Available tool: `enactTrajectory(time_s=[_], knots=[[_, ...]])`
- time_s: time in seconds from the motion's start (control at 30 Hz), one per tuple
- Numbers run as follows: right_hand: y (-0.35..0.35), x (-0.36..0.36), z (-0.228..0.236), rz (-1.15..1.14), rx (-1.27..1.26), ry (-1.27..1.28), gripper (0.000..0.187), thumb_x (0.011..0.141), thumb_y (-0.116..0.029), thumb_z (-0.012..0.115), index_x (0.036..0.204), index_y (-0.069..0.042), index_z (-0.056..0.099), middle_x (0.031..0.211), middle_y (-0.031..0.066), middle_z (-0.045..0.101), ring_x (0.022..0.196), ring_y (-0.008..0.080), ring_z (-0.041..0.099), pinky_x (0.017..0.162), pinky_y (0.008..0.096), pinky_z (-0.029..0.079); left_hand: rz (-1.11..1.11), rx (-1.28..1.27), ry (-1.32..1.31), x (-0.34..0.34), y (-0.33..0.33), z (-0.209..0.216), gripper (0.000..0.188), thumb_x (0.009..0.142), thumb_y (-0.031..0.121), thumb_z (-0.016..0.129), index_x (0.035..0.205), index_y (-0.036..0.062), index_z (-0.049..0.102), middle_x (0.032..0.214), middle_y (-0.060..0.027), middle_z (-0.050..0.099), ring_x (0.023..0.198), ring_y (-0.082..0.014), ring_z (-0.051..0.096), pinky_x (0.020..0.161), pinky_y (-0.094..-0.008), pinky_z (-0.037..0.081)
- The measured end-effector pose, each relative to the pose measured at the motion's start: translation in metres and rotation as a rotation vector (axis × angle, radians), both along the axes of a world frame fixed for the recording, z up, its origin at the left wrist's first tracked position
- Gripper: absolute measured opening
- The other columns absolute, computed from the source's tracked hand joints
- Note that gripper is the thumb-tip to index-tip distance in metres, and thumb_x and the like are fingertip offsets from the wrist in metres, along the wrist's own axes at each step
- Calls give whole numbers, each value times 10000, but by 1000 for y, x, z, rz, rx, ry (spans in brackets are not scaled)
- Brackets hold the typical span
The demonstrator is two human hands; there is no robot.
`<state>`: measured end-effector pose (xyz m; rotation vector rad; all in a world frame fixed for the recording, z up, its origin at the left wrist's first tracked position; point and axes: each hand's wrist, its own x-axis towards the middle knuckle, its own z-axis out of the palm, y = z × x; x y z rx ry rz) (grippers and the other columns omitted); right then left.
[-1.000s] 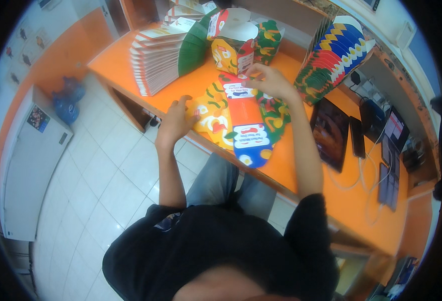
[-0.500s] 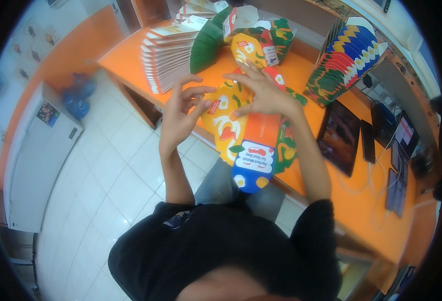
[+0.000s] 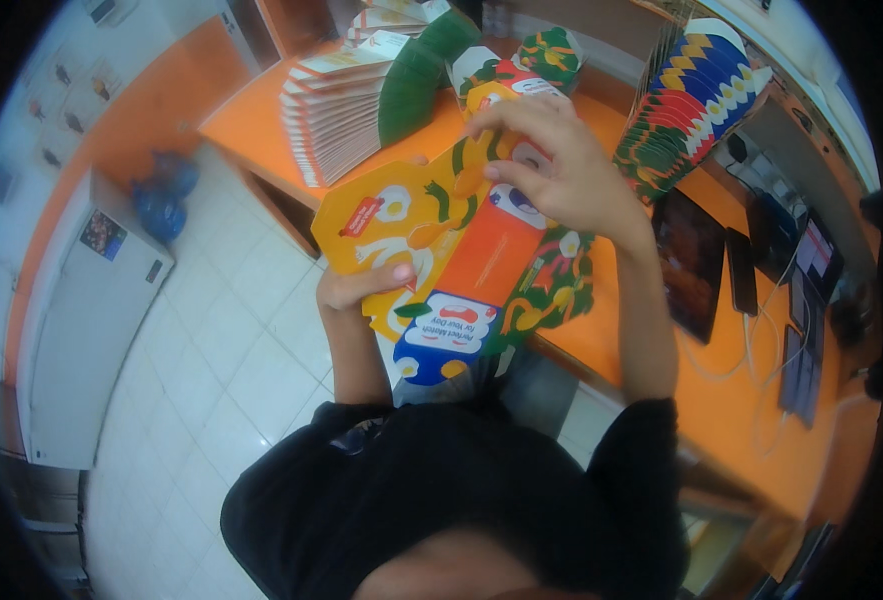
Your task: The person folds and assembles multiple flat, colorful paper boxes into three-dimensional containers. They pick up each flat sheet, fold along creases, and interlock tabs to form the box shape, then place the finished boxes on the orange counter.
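An unfolded food carton [image 3: 481, 262], printed yellow, orange, blue and green with egg and vegetable pictures, lies opened flat in front of me. My left hand [image 3: 359, 288] grips its yellow panel near the lower left edge, thumb on the printed face and the other fingers hidden underneath. At the carton's far end is my right hand [image 3: 566, 175], its fingers bent over that end and its thumb against the printed side. Just beyond the right hand stand folded cartons [image 3: 549, 58], partly covered by it.
On the orange counter [image 3: 246, 120], a fanned stack of flat cartons [image 3: 346, 110] stands at the back left. Nested colourful cartons [image 3: 696, 110] lean at the right. Nearer are a tablet [image 3: 686, 265], a phone [image 3: 740, 270], other devices and white cables. A white chest freezer [image 3: 91, 320] stands far left.
Both hands, apart and loosely spread before, have now closed on the carton. It has been lifted, tilted and shifted left toward me. One folded carton behind is now more hidden.
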<state>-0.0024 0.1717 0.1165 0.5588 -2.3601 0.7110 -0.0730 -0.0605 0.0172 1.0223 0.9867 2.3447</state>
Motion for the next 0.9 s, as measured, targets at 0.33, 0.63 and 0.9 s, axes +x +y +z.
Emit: enactTrajectory(time_s=[0.33,0.63,0.9], knots=[[-39,-2,-8,-117,-273,441,604,782,-309,764,1306,-111,537,1335,159,515,1227,302,502,1003,386,415,33,264,223,2,8,-10,631,752,151,653,1290,-77,413,1187,-249,573,1033,-350,621,908,-424,512],[-45,8,-8,41,-169,183,644,884,-390,653,1402,-69,444,1382,158,499,1277,259,486,1030,346,414,155,209,249,15,0,-6,428,843,130,652,1233,20,515,1144,-169,639,993,-246,655,843,-329,543],[-50,19,-3,331,-367,41,688,829,-318,726,1417,-112,435,1361,136,524,1262,244,496,1036,346,407,137,348,565,19,-6,6,436,856,11,596,1251,149,473,1155,-168,610,1098,-253,591,894,-340,521]])
